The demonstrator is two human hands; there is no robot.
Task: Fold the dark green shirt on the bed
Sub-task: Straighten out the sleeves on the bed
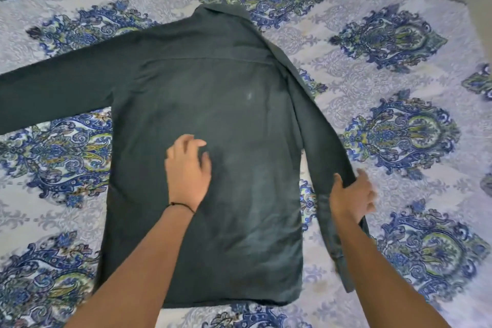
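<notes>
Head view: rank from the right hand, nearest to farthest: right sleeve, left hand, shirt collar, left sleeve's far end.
1. right sleeve: gripped in the right hand, at the shirt's right edge.
2. left hand: flat on the shirt's back, to the left.
3. collar: at the shirt's top, far side.
4. left sleeve's far end: spread out to the frame's left edge.
</notes>
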